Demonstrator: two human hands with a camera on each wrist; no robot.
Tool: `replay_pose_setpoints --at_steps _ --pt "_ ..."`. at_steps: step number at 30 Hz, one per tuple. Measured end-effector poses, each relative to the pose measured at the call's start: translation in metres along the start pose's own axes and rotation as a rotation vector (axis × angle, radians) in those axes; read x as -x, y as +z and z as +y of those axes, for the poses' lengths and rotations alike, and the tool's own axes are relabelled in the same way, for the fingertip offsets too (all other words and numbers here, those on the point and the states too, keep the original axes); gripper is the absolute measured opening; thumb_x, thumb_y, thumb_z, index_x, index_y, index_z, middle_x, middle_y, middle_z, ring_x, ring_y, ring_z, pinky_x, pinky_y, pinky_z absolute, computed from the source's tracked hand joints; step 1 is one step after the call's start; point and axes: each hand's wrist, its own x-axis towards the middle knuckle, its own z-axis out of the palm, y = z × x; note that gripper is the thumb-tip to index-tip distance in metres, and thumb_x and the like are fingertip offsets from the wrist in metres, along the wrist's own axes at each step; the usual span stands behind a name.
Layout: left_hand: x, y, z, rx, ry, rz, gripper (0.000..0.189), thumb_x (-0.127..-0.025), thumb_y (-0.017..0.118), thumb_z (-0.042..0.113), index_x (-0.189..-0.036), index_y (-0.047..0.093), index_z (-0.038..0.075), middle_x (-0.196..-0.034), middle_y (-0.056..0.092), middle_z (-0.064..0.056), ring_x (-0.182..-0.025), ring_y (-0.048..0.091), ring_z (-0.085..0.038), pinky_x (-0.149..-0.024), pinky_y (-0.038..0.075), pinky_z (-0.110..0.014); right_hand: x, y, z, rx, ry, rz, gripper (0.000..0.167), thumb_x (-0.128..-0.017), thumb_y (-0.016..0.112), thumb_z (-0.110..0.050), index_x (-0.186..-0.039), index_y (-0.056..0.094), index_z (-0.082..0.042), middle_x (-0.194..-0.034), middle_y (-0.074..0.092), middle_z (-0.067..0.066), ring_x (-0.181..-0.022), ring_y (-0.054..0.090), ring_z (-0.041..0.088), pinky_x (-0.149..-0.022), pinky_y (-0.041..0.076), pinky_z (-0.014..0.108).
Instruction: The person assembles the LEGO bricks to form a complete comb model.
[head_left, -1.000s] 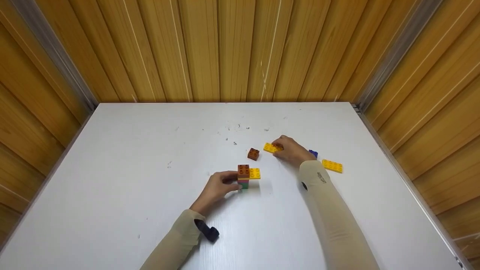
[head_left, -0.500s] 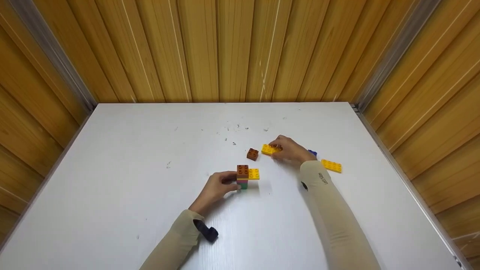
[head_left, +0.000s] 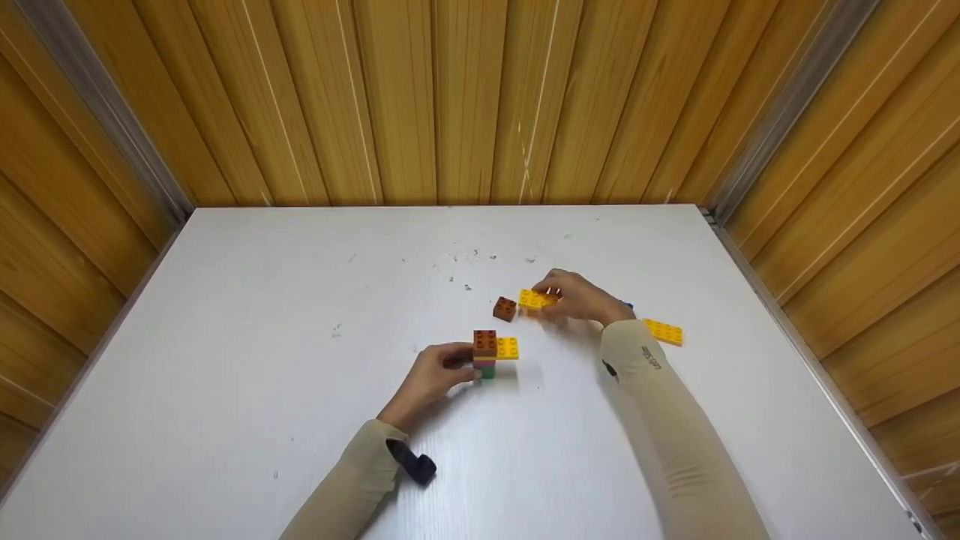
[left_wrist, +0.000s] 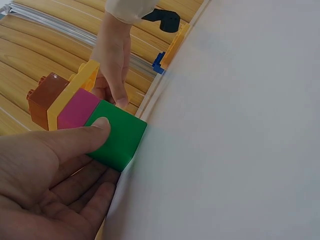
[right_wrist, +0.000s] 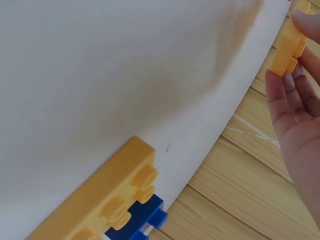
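Observation:
My left hand (head_left: pixel 431 375) grips a small tower of toy building bricks standing on the white table. In the left wrist view its thumb presses a green brick (left_wrist: pixel 122 132) at the bottom. Above that come a magenta brick (left_wrist: pixel 79 109), a yellow plate (head_left: pixel 508 348) sticking out to the right, and a brown brick (head_left: pixel 484 342) on top. Farther back, my right hand (head_left: pixel 581 296) pinches another yellow plate (head_left: pixel 532 299) between thumb and fingers. A shadow shows beneath this plate, its studs facing up. Just left of it lies a loose brown brick (head_left: pixel 505 308).
On the right lies a third yellow plate (head_left: pixel 664 331), partly behind the right sleeve (head_left: pixel 637 352) in the head view. A blue brick (right_wrist: pixel 137 220) sits close beside it. Wood-patterned walls (head_left: pixel 465 97) border the white table (head_left: pixel 300 300) at the back and sides.
My right hand has shifted slightly left with the yellow plate, which now shows a shadow beneath it. The left hand and the tower have stayed in place.

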Motion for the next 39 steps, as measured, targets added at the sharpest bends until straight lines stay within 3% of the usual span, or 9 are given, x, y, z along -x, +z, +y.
replay_pose_setpoints --at_steps 13,28,39 --pt "0.0 0.001 0.0 -0.013 -0.023 0.01 0.044 -0.085 0.069 0.012 -0.128 0.061 0.008 -0.122 0.066 -0.009 -0.113 0.061 -0.023 -0.102 0.046 -0.042 0.005 -0.003 -0.019 -0.014 -0.054 -0.04 0.04 -0.087 0.069 -0.012 -0.126 0.062 -0.003 -0.115 0.058 0.013 -0.109 0.056 0.03 -0.099 0.047 0.045" --pt "0.0 0.0 -0.001 -0.011 0.017 0.002 0.043 -0.085 0.069 0.01 -0.127 0.062 0.006 -0.121 0.067 -0.01 -0.112 0.062 -0.024 -0.101 0.048 -0.041 0.008 -0.006 -0.044 -0.026 -0.128 -0.08 0.038 -0.085 0.071 -0.015 -0.122 0.065 -0.007 -0.112 0.06 0.009 -0.106 0.058 0.026 -0.096 0.051 0.043" --pt "0.0 -0.001 0.001 -0.009 -0.004 -0.003 0.044 -0.086 0.07 0.013 -0.129 0.06 0.007 -0.124 0.065 -0.011 -0.115 0.061 -0.025 -0.102 0.047 -0.041 0.011 -0.008 -0.064 -0.045 -0.225 -0.112 0.038 -0.085 0.072 -0.016 -0.121 0.066 -0.007 -0.111 0.061 0.009 -0.103 0.06 0.026 -0.093 0.052 0.045"
